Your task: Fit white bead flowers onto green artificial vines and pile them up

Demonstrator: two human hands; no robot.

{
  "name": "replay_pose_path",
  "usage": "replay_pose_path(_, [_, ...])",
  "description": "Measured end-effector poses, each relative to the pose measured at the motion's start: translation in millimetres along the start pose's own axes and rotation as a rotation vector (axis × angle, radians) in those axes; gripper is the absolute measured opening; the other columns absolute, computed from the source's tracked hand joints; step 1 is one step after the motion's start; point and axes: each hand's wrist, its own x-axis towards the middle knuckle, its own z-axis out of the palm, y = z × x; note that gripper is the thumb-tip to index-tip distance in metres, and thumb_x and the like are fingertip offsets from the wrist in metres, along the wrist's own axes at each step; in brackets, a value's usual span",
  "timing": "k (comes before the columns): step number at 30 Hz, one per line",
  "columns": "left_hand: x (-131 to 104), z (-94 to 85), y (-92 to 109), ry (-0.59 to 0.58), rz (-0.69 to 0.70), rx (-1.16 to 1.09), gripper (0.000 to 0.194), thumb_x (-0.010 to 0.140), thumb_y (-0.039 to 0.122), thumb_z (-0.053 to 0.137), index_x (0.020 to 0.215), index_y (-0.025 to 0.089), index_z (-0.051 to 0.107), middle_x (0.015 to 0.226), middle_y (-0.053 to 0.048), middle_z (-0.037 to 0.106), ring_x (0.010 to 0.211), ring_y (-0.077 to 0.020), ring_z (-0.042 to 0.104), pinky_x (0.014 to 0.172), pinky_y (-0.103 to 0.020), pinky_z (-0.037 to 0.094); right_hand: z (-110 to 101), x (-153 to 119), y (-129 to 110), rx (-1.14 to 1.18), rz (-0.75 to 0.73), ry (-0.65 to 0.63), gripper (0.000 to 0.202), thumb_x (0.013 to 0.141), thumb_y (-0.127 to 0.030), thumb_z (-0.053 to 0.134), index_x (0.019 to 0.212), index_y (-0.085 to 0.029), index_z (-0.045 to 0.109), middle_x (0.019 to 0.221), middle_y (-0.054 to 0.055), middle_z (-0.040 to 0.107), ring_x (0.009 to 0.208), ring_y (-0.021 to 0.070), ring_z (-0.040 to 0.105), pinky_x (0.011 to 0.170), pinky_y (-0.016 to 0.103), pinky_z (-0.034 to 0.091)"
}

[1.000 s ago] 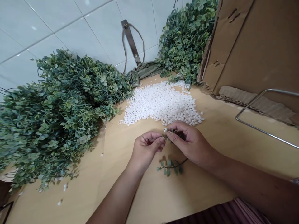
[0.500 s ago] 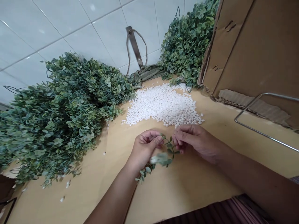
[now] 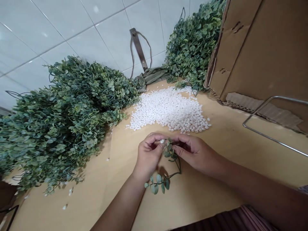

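Presently, left hand (image 3: 146, 160) has grip closed on small round white bead (image 3: 162, 141); right hand (image 3: 196, 150) pinches green leafy sprig (image 3: 154, 188). Sprig hangs between hands, lower leaves near tabletop (image 3: 173, 208). Better pinch close to bead, stem steady.

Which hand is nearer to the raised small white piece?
Left. The small white piece is at the fingertips of the left hand; the right hand is a little farther off, to its right, fingers at the leafy sprig.
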Motion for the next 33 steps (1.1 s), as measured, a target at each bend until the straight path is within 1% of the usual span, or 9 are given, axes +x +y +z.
replay_pose_path(3, [-1, 1.1, 2, -0.011, 0.044, 0.043, 0.006, 0.062, 0.019, 0.071, 0.066, 0.016, 0.068, 0.071, -0.001, 0.061, 0.067, -0.0112, 0.055, 0.062, -0.022, 0.046, -1, 0, -3, -0.061, -0.002, 0.041, 0.015, 0.080, -0.027, 0.045, 0.076, -0.017, 0.056, 0.072, 0.003, 0.058, 0.070, 0.0168, 0.055, 0.065, 0.029, 0.043])
replay_pose_path(7, [9, -0.5, 1, -0.100, -0.098, 0.060, 0.012, 0.063, 0.023, 0.071, 0.072, 0.015, 0.067, 0.068, -0.002, 0.063, 0.063, -0.0111, 0.055, 0.062, -0.023, 0.046, -2, -1, -4, -0.054, 0.047, 0.087, 0.013, 0.078, -0.026, 0.044, 0.070, -0.018, 0.051, 0.063, 0.000, 0.052, 0.060, 0.0143, 0.049, 0.056, 0.026, 0.039])
replay_pose_path(9, [21, -3.6, -1, -0.094, -0.116, 0.105, 0.015, 0.064, 0.025, 0.070, 0.075, 0.015, 0.067, 0.068, -0.002, 0.064, 0.061, -0.0114, 0.055, 0.061, -0.023, 0.045, -2, -1, -3, -0.017, 0.061, 0.104, 0.010, 0.076, -0.025, 0.044, 0.068, -0.019, 0.048, 0.061, -0.001, 0.050, 0.058, 0.0135, 0.049, 0.055, 0.025, 0.038])
replay_pose_path(14, [54, -10.6, -12, 0.048, 0.130, 0.538, 0.012, 0.070, 0.024, 0.063, 0.078, 0.018, 0.069, 0.077, -0.004, 0.065, 0.068, -0.0144, 0.057, 0.065, -0.026, 0.043, -2, -1, -2, 0.008, 0.111, 0.104, 0.007, 0.074, -0.023, 0.042, 0.069, -0.019, 0.045, 0.056, -0.003, 0.046, 0.051, 0.0114, 0.043, 0.048, 0.023, 0.034])
replay_pose_path(19, [59, -4.8, -13, -0.016, 0.340, 0.966, 0.017, 0.078, 0.024, 0.054, 0.085, 0.022, 0.070, 0.085, -0.005, 0.065, 0.076, -0.0183, 0.058, 0.069, -0.029, 0.041, -2, -1, -3, -0.039, 0.103, 0.093, 0.009, 0.076, -0.025, 0.042, 0.072, -0.019, 0.048, 0.055, -0.004, 0.041, 0.050, 0.0105, 0.037, 0.047, 0.023, 0.031])
replay_pose_path(24, [56, 0.0, -9, -0.018, 0.415, 1.121, 0.018, 0.080, 0.021, 0.050, 0.081, 0.021, 0.068, 0.085, -0.007, 0.067, 0.077, -0.0206, 0.058, 0.066, -0.030, 0.040, -3, 0, -3, -0.092, 0.057, 0.069, 0.015, 0.080, -0.029, 0.042, 0.072, -0.018, 0.048, 0.059, -0.003, 0.042, 0.056, 0.0123, 0.041, 0.053, 0.024, 0.033])
replay_pose_path(28, [54, -1.5, -8, 0.041, 0.320, 0.933, 0.013, 0.076, 0.022, 0.054, 0.076, 0.021, 0.066, 0.079, -0.005, 0.067, 0.070, -0.0179, 0.058, 0.065, -0.029, 0.040, -5, 1, -3, -0.084, 0.047, 0.065, 0.018, 0.081, -0.030, 0.043, 0.068, -0.019, 0.045, 0.062, -0.002, 0.045, 0.061, 0.0134, 0.044, 0.057, 0.025, 0.035])
replay_pose_path(31, [46, -0.9, -6, 0.040, 0.109, 0.480, 0.007, 0.070, 0.024, 0.062, 0.072, 0.018, 0.065, 0.069, -0.002, 0.065, 0.060, -0.0135, 0.055, 0.060, -0.026, 0.042, -5, 1, -3, -0.078, 0.050, 0.076, 0.019, 0.081, -0.030, 0.043, 0.067, -0.018, 0.047, 0.061, -0.002, 0.043, 0.059, 0.0128, 0.041, 0.054, 0.025, 0.034])
replay_pose_path(33, [39, 0.6, -2, 0.020, -0.013, 0.205, 0.013, 0.064, 0.025, 0.068, 0.073, 0.016, 0.066, 0.066, -0.001, 0.064, 0.056, -0.0108, 0.054, 0.057, -0.024, 0.042, -5, 1, -4, -0.079, 0.037, 0.082, 0.020, 0.081, -0.030, 0.044, 0.066, -0.018, 0.047, 0.058, -0.003, 0.040, 0.056, 0.0119, 0.039, 0.051, 0.024, 0.032])
